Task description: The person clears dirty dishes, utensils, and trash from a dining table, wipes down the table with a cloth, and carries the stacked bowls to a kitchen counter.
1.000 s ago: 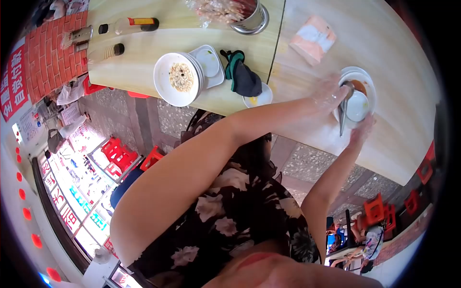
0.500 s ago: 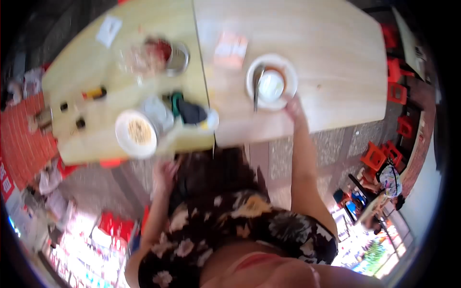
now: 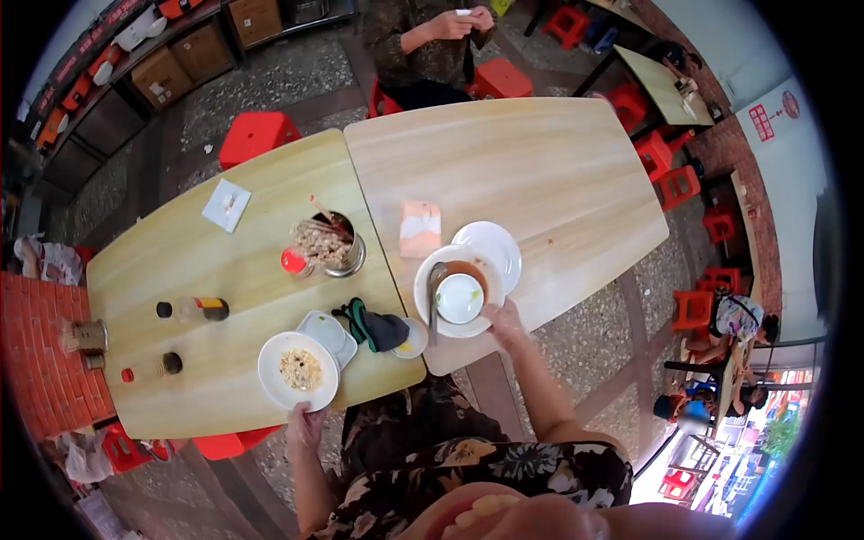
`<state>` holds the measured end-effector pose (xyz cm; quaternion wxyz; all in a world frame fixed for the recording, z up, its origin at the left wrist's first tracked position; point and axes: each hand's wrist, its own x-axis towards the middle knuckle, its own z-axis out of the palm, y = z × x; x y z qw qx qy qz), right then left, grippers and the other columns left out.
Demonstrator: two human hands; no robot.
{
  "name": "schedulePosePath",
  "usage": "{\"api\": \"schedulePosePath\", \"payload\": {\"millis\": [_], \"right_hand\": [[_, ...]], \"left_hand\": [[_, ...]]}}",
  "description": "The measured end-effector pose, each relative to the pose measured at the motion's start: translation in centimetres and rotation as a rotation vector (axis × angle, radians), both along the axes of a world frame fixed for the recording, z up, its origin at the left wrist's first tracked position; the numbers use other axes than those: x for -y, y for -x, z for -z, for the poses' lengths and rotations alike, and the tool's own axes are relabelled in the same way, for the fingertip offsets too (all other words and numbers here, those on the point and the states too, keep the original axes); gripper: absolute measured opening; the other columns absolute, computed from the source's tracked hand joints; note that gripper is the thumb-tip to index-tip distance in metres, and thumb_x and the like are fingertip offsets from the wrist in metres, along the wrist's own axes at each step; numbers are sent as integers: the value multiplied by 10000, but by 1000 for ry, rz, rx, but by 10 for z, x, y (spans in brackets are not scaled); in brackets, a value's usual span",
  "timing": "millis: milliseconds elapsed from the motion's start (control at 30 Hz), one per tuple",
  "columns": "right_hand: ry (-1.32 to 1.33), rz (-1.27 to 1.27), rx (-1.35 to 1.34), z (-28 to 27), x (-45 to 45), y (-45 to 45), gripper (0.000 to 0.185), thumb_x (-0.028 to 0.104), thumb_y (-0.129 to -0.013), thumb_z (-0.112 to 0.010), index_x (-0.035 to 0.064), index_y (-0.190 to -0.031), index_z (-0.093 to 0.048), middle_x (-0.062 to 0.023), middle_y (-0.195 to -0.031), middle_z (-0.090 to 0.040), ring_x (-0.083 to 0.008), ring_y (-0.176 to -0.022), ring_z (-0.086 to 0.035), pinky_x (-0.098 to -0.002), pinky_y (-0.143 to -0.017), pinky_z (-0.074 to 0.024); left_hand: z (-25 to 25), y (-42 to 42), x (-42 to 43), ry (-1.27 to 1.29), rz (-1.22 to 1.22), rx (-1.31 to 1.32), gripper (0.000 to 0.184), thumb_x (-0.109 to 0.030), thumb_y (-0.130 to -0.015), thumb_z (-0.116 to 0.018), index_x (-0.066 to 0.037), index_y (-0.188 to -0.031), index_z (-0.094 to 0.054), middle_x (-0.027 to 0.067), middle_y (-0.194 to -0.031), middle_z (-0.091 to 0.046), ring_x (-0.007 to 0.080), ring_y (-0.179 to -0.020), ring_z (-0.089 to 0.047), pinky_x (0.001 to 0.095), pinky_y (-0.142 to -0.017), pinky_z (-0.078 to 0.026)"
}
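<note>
Hands (image 3: 507, 326), two, hold two large bowls (image 3: 274, 371), one bearing one spoon (image 3: 434, 310).

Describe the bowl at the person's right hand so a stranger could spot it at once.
Start at the big paler table, the right-hand one of the joined pair. By its near edge, the right hand touches a wide white bowl. Unlike the bowl at the left hand, it holds a smaller white bowl, a spoon and brown liquid.
</note>
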<state>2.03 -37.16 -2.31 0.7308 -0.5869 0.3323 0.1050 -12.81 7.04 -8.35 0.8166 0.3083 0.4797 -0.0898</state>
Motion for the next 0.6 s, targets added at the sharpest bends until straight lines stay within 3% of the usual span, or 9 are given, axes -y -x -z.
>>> {"api": "schedulePosePath", "payload": {"millis": [100, 133, 200, 267, 300, 367, 400, 467, 600], "right_hand": [[9, -53, 113, -1, -29, 19, 490, 56, -796, -580, -3, -1266, -454, -104, -1129, -569, -191, -1011, -558, -318, -843, -468], [77, -87, 142, -10, -46, 19, 490, 55, -796, -576, -7, -1267, -454, -99, -1167, -551, -191, -1070, -525, -327, -906, -434], [342, -348, 30, -25, -65, 19, 480, 51, -798, -565, -11, -1259, -449, -90, -1149, -554, -188, -1039, -533, -330, -888, -445], [139, -447, 30, -39, -99, 20, 418, 36, -791, -582, -6, -1201, -509, -80, -1038, -606, -177, -914, -585, -311, -811, -482], [101, -473, 49, -42, -121, 21, 391, 35, -794, -581, -6, -1179, -523, -78, -1020, -614, -172, -896, -589, -309, -806, -483], [78, -490, 79, -43, -158, 25, 366, 35, -797, -579, -7, -1158, -538, -76, -1001, -622, -166, -879, -592, -308, -800, -483], [125, -600, 121, -41, -176, 29, 354, 41, -795, -576, -12, -1143, -540, -88, -1011, -622, -164, -882, -594, -308, -793, -484], [227, -764, 211, -19, -209, 26, 346, 71, -785, -583, -15, -1118, -546, -116, -1007, -625, -172, -881, -603, -313, -780, -488], [441, -893, 284, 4, -257, 27, 428, 167, -760, -598, -52, -1111, -488, -211, -856, -626, -307, -790, -626, -390, -739, -497]], "left_hand": [[-1, -7, -2, -32, 196, 198, 546, -25, -827, -411, 21, -1359, -292, 167, -1327, -431, 302, -1160, -499, 433, -970, -441], [-4, -8, -4, -77, 270, 170, 440, -86, -846, -420, 22, -1269, -363, 155, -1215, -480, 280, -1059, -525, 408, -885, -457], [-24, -18, -7, -252, 441, 47, 319, -208, -883, -439, 26, -1090, -506, 132, -993, -580, 237, -855, -578, 357, -717, -489], [-38, -13, -25, -654, 699, -21, 391, -334, -913, -454, 30, -972, -583, 132, -845, -628, 204, -764, -603, 338, -621, -486], [-62, -23, -23, -746, 740, -281, 444, -385, -927, -435, 28, -954, -598, 136, -826, -640, 225, -764, -607, 363, -694, -476], [-69, -20, -19, -1274, 571, -253, 454, -382, -944, -408, 21, -1071, -575, 149, -990, -628, 236, -931, -585, 348, -866, -437], [-66, -19, -13, -1265, 573, -255, 454, -382, -944, -408, 21, -1071, -575, 149, -990, -628, 236, -931, -585, 348, -866, -437], [-60, -35, -11, -902, 103, 169, 511, -385, -974, -311, 11, -1259, -462, 158, -1226, -523, 240, -1159, -466, 325, -1014, -326], [-56, -56, -8, -510, 9, 363, 542, -393, -989, -256, -17, -1373, -322, 124, -1377, -388, 231, -1280, -343, 340, -1088, -224]]}}
